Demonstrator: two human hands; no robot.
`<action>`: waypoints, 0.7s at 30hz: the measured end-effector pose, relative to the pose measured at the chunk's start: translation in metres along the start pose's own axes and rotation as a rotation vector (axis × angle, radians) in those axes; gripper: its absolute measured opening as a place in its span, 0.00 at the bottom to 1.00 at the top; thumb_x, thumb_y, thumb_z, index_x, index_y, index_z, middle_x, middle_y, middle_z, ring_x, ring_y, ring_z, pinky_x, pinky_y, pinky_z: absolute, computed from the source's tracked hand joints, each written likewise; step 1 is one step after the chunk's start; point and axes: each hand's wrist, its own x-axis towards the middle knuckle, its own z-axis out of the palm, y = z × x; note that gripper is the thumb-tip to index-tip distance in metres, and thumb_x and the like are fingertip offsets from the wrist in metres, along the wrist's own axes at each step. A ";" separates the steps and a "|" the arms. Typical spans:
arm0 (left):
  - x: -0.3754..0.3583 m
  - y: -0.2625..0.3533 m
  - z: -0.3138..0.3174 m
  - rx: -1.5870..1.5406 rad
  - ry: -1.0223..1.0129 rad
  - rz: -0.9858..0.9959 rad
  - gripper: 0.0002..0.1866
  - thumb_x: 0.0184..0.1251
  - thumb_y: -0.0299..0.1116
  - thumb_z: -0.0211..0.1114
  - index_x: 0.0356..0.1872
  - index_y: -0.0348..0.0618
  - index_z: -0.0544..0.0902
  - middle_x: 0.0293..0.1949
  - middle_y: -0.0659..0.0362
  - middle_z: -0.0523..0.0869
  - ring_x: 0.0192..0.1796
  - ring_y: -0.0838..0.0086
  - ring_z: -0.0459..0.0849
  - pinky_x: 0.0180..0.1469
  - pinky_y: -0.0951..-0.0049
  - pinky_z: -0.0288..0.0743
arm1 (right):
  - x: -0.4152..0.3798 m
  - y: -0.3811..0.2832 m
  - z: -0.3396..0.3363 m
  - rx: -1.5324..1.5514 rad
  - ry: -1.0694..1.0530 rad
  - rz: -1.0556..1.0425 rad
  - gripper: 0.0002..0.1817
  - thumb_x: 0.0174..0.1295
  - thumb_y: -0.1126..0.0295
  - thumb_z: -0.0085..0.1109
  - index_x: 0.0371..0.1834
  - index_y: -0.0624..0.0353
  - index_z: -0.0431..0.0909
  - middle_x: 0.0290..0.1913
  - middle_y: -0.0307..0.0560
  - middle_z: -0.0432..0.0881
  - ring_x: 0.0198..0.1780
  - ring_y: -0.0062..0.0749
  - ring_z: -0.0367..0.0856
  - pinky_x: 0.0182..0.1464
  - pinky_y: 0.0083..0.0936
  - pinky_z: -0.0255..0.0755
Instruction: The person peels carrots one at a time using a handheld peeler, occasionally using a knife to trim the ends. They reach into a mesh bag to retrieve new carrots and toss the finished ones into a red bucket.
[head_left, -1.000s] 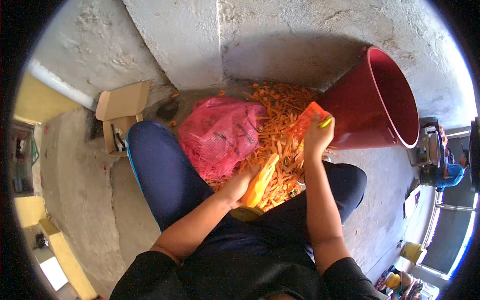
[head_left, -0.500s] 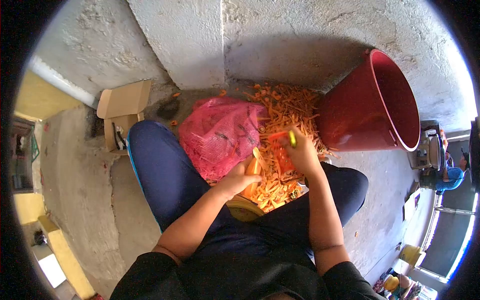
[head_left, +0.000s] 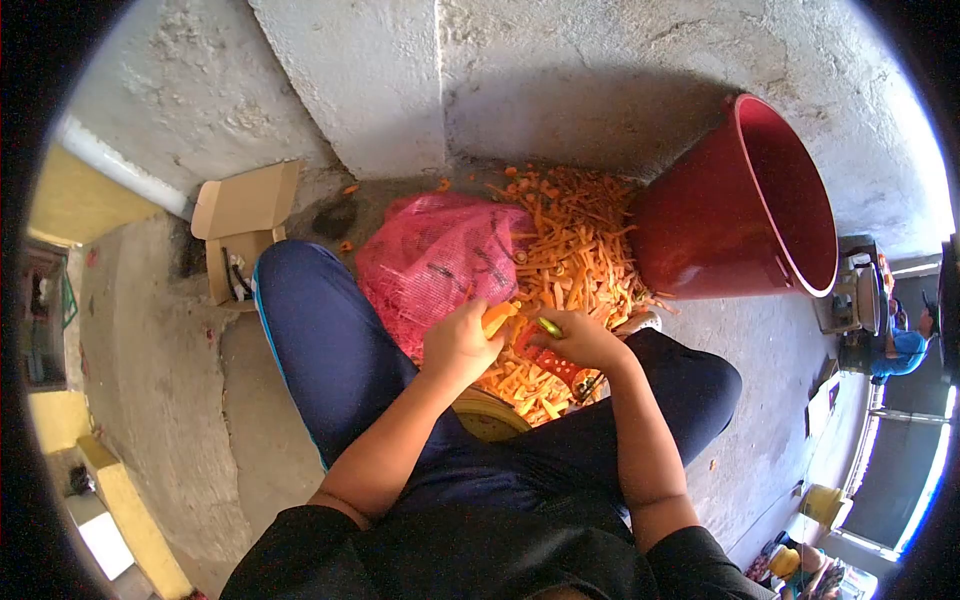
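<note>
My left hand, closed, grips an orange carrot whose end sticks out past the thumb. Close on its right, my right hand is wrapped round a red perforated tool with a yellow-green part; the tool's exact kind does not show clearly. Both hands are over a yellow basin between my legs, and orange carrot strips fill the part that shows. A pink mesh bag lies just beyond my left hand.
Orange peelings are heaped along the wall beside the mesh bag. A large dark red bucket leans at the right with its mouth facing sideways. An opened cardboard box sits at the left. Far right, a person in blue is visible.
My left hand has moved up and right with the carrot. My right hand has come down and left with the red tool, so the hands are now close together.
</note>
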 end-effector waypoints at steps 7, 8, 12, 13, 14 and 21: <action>0.001 0.001 0.004 -0.081 -0.016 0.013 0.12 0.42 0.36 0.62 0.24 0.38 0.73 0.21 0.47 0.77 0.28 0.53 0.77 0.29 0.59 0.70 | 0.004 0.009 0.014 -0.002 -0.003 -0.031 0.16 0.55 0.57 0.51 0.39 0.57 0.69 0.32 0.57 0.76 0.36 0.53 0.74 0.38 0.38 0.66; 0.001 0.000 0.005 -0.097 -0.009 0.013 0.12 0.42 0.36 0.62 0.23 0.37 0.73 0.21 0.46 0.77 0.27 0.52 0.77 0.29 0.58 0.70 | 0.004 0.008 0.015 0.014 0.019 -0.044 0.16 0.55 0.57 0.51 0.39 0.57 0.69 0.31 0.57 0.76 0.36 0.53 0.74 0.37 0.39 0.66; 0.002 -0.002 0.008 -0.156 -0.004 -0.013 0.12 0.43 0.35 0.62 0.22 0.37 0.74 0.20 0.45 0.77 0.26 0.51 0.77 0.28 0.58 0.70 | 0.007 0.005 0.022 -0.026 0.071 0.053 0.15 0.55 0.61 0.52 0.43 0.56 0.71 0.33 0.57 0.76 0.37 0.50 0.75 0.39 0.35 0.67; 0.002 -0.003 0.008 -0.170 -0.009 -0.024 0.12 0.43 0.35 0.62 0.23 0.37 0.74 0.19 0.45 0.77 0.26 0.51 0.77 0.28 0.58 0.70 | 0.008 0.010 0.027 -0.004 0.100 0.025 0.15 0.55 0.61 0.53 0.42 0.56 0.71 0.33 0.57 0.76 0.37 0.51 0.75 0.38 0.35 0.67; 0.002 -0.002 0.008 -0.177 -0.006 -0.026 0.12 0.43 0.35 0.62 0.22 0.37 0.74 0.19 0.45 0.77 0.26 0.51 0.77 0.28 0.58 0.70 | 0.009 0.013 0.031 0.018 0.129 -0.002 0.15 0.55 0.61 0.53 0.42 0.57 0.71 0.33 0.57 0.76 0.37 0.51 0.75 0.38 0.35 0.67; -0.001 0.002 0.003 -0.180 0.011 0.071 0.11 0.43 0.33 0.64 0.21 0.37 0.74 0.20 0.44 0.76 0.26 0.52 0.77 0.25 0.61 0.70 | 0.016 0.017 0.047 0.013 0.248 0.050 0.12 0.54 0.64 0.52 0.37 0.59 0.70 0.29 0.57 0.75 0.36 0.51 0.75 0.36 0.36 0.66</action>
